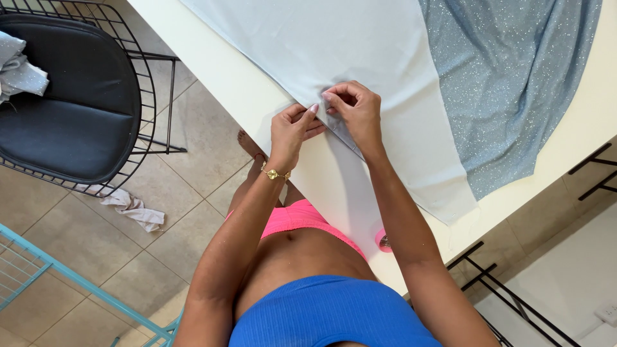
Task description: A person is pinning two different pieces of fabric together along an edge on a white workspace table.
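**Both hands pinching the edge of a pale fabric on the worktop**

Nearest the camera, a blue ribbed top [328, 311] and pink shorts [299, 217] fill the lower centre of the view, and both forearms reach up from there to the white worktop [231, 77]. Left hand [292, 128], with a gold bracelet [276, 173] at the wrist, is closed in a pinch on the edge of the pale blue fabric [360, 51], thumb and fingertips pressed together at the cloth's lower-left border. Right hand [353, 109] sits just beside it, touching it at the fingertips, its fingers curled down and gripping the same fabric edge. What, if anything, lies between the fingertips is too small to tell. Pale blue fabric lies flat across the worktop, running from the top of the view down to the near edge on the right of the arms. Glittery grey-blue fabric [514, 77] lies to the right, partly overlapped by the pale sheet. A small pink round object [382, 240] rests on the worktop near the right elbow. Left of the worktop, on the tiled floor [186, 225], stands a black wire chair [71, 96] with folded cloth on its seat edge; a crumpled rag [132, 207] lies below it, and a turquoise metal frame [71, 276] crosses the lower-left corner.
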